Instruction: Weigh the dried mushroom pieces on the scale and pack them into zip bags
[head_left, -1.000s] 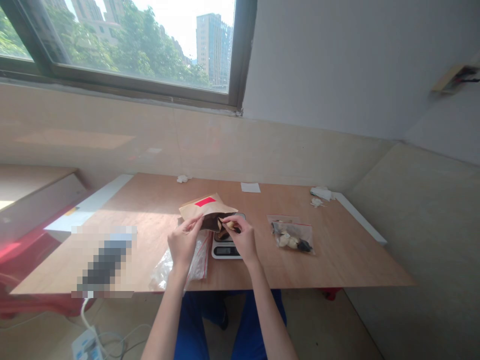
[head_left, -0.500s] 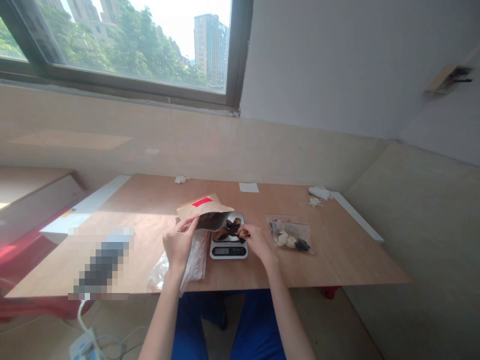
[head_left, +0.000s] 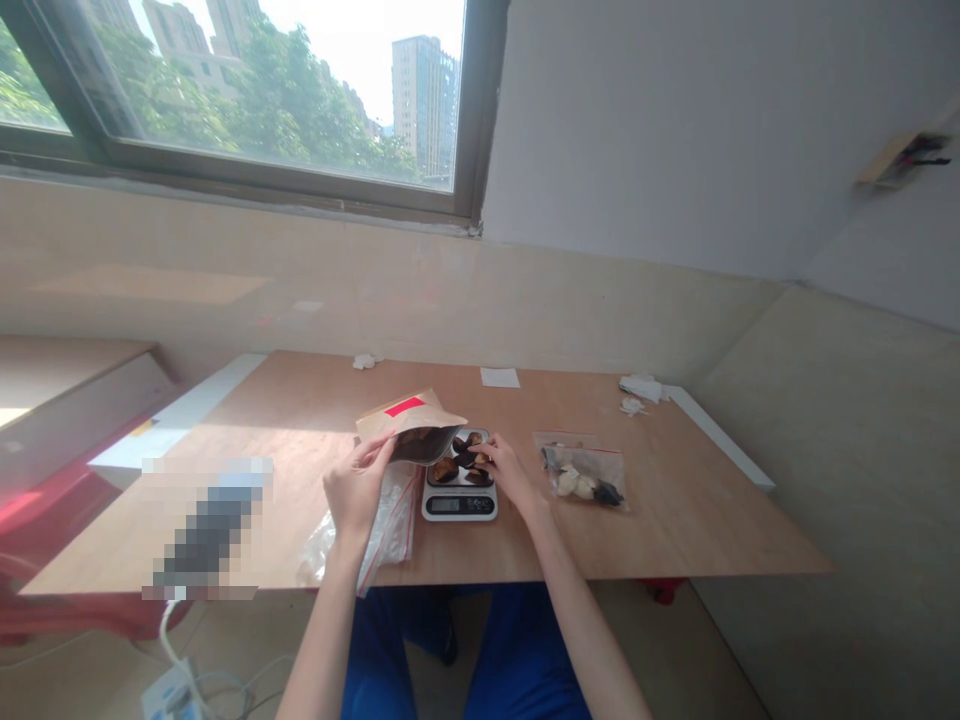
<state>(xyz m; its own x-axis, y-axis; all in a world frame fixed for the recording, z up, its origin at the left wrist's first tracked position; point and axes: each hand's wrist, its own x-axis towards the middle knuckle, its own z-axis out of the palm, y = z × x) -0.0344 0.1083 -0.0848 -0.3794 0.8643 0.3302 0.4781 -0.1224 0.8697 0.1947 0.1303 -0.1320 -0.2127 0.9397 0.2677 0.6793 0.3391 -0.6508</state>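
Note:
My left hand [head_left: 360,485] pinches the edge of a brown paper pouch [head_left: 412,407] with a red label, tilted so its dark mouth faces the scale. On the tray of a white digital kitchen scale [head_left: 459,508] lie several dark brown and tan pieces that look like dried mushrooms [head_left: 445,469]. Over the tray's right side, my right hand [head_left: 506,472] has its fingertips closed at one of these pieces. The hand partly hides that piece. Clear plastic zip bags [head_left: 394,520] lie beside the scale, below my left hand.
To the right lie clear zip bags [head_left: 585,480] holding pale and dark pieces. White paper [head_left: 500,378] and crumpled tissues [head_left: 641,388] are along the table's [head_left: 697,500] back. A pixelated dark object [head_left: 210,525] with a white cable lies on the left. A power strip [head_left: 169,690] is on the floor.
My right hand has moved slightly up, its fingertips now nearer the tray's upper right. The piece it held earlier appears to lie on the tray. My left hand and the pouch stay nearly still.

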